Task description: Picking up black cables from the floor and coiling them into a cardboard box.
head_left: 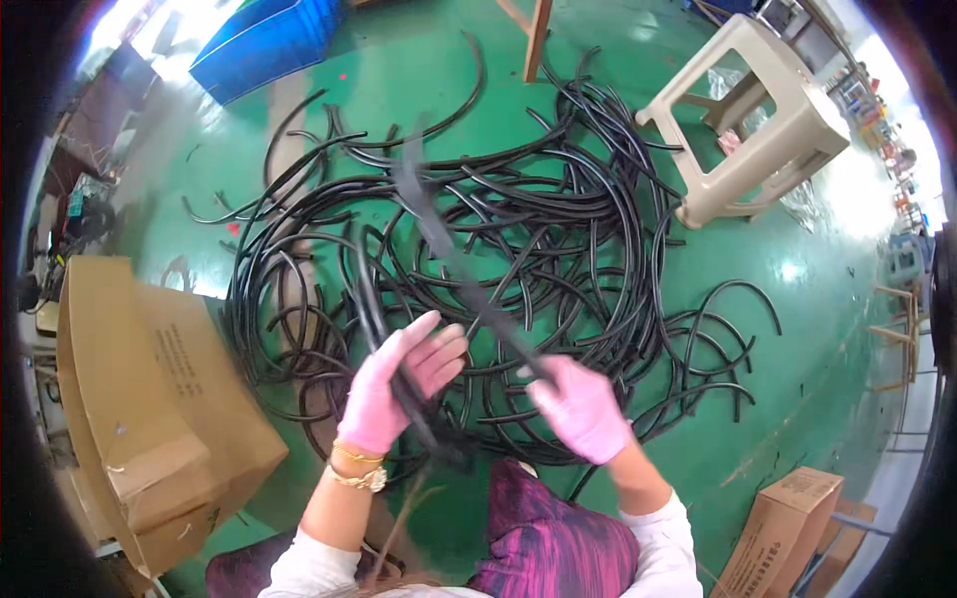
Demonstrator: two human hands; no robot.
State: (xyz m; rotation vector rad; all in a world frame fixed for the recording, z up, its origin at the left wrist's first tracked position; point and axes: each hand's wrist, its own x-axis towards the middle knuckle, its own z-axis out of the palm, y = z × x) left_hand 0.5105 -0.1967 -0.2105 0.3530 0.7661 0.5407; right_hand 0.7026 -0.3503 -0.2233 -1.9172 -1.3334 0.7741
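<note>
My left hand (384, 389), in a pink glove, is curved loosely round a black rubber tube (371, 294). That tube crosses the palm and sticks out above and below the hand. In my right hand (583, 409), also gloved in pink, the end of another long black tube (464, 279) is gripped. Motion smears its far part, which slants up and left. Beneath both hands a large tangled heap of black tubes (608, 214) lies on the green floor (399, 60).
An open cardboard box (164, 399) stands at my left. A beige plastic stool (698, 164) is at the far right, with a blue crate (264, 45) at the far left. Near right stands a smaller carton (778, 533). A wooden leg (536, 45) rises beyond the heap.
</note>
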